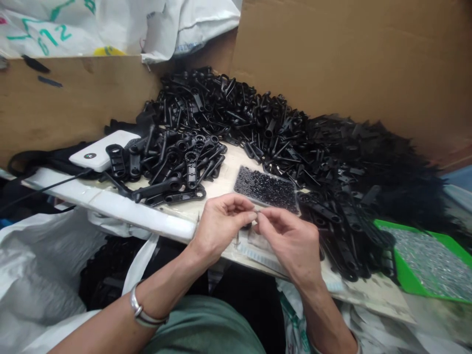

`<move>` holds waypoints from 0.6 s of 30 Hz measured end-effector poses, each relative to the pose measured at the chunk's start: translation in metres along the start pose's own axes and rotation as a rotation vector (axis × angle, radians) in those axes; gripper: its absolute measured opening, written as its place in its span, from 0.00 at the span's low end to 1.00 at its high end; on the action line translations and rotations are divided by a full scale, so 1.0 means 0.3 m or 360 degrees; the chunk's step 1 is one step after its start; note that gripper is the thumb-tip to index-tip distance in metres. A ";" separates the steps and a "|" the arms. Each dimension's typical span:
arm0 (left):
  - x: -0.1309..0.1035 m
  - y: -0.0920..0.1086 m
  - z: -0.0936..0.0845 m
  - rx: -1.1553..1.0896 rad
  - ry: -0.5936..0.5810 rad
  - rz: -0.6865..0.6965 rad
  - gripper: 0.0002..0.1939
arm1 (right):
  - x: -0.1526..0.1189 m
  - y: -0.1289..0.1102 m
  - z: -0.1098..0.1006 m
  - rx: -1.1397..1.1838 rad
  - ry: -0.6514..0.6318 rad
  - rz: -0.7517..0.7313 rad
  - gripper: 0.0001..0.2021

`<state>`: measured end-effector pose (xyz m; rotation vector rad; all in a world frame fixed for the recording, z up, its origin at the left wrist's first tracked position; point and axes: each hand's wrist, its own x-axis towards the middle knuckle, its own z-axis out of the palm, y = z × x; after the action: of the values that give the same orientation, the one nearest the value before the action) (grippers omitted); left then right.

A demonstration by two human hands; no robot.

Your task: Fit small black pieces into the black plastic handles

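Observation:
My left hand [221,221] and my right hand [289,238] meet at their fingertips over the front of the worktable. Both are closed in a pinch, and whatever sits between the fingers is too small and hidden to name. Just beyond them lies a shallow clear tray [238,189] filled with tiny black parts [263,187]. Black plastic lever-like parts [191,169] with a ring at one end lie in a loose pile to the left. Under the hands a small fixture on the table is mostly covered.
A large heap of black parts [236,108] fills the back and right, against cardboard walls [350,59]. A green tray [403,268] of small shiny metal pieces stands at right. A white power bank-like device [105,150] with a cable lies at left, and a white sack [40,265] hangs below.

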<state>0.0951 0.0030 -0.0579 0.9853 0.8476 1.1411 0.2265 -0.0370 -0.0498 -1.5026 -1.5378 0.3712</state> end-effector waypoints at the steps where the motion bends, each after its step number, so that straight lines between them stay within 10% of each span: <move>1: 0.000 -0.001 -0.003 0.0007 -0.0006 0.0003 0.06 | 0.000 0.002 0.004 -0.0011 0.0001 -0.0005 0.03; 11: 0.008 0.007 -0.043 0.0255 -0.0192 0.0101 0.05 | 0.002 0.021 0.009 0.0112 -0.0088 0.0088 0.04; 18: 0.002 0.060 -0.122 0.1512 -0.0348 0.0654 0.12 | 0.005 0.036 -0.003 0.0118 -0.0163 0.0133 0.04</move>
<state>0.0557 0.0126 -0.0539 2.1025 1.0509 0.9181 0.2344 -0.0337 -0.0569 -1.5130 -1.5265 0.5556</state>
